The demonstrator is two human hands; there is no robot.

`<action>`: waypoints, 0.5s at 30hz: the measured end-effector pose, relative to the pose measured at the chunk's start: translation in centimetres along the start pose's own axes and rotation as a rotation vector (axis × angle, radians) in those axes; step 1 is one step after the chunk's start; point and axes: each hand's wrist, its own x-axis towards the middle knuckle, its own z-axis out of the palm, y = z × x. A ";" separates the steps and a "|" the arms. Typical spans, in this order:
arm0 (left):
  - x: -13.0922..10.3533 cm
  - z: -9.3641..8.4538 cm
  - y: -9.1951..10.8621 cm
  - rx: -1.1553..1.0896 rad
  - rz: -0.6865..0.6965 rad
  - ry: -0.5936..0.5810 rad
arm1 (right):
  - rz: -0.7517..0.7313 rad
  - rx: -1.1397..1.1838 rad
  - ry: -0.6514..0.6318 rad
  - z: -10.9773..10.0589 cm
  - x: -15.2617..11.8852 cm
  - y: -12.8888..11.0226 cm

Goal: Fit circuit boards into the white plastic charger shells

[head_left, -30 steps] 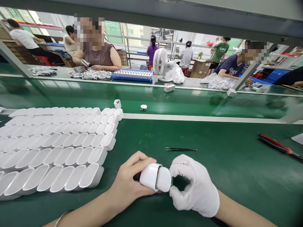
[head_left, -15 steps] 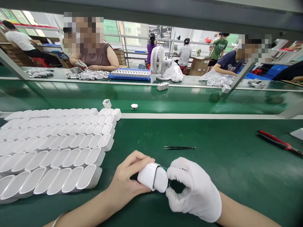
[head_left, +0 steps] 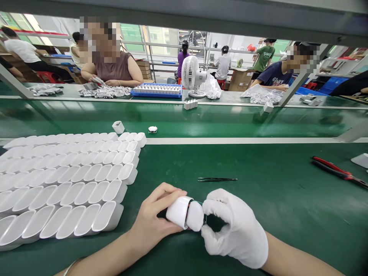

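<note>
White right glove (head_left: 241, 234), left bracelet (head_left: 71, 265)

White fan (head_left: 189, 73) beside blue tray (head_left: 156, 95)

White shell (head_left: 177, 212), underside hidden

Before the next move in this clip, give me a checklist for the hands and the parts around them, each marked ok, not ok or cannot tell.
1. Left hand holds the white shell: ok.
2. Right hand is at the outer end of the white insert: ok.
3. Insert sits flush with the shell's rim: not ok, it sticks out.
4. Both hands gloved: not ok, the left is bare.
5. Tweezers lie clear of both hands: ok.
6. Shell's inside undamaged: cannot tell, hidden.
</note>
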 end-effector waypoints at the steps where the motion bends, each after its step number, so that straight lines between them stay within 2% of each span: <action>1: 0.0 0.0 0.0 -0.002 -0.001 0.003 | 0.000 0.006 0.000 0.0 0.1 0.0; 5: 0.0 -0.1 0.1 -0.004 -0.012 0.013 | 0.001 0.011 -0.012 0.0 0.2 0.0; 11: -0.3 0.2 -0.2 -0.027 0.011 0.002 | 0.045 -0.008 -0.028 1.3 -0.4 -0.1; 13: -0.4 0.4 -0.2 -0.058 -0.019 -0.010 | 0.094 0.055 -0.129 1.1 0.0 0.0; 15: -0.4 0.6 0.0 -0.126 -0.160 -0.041 | 0.207 0.245 -0.313 0.5 1.5 0.9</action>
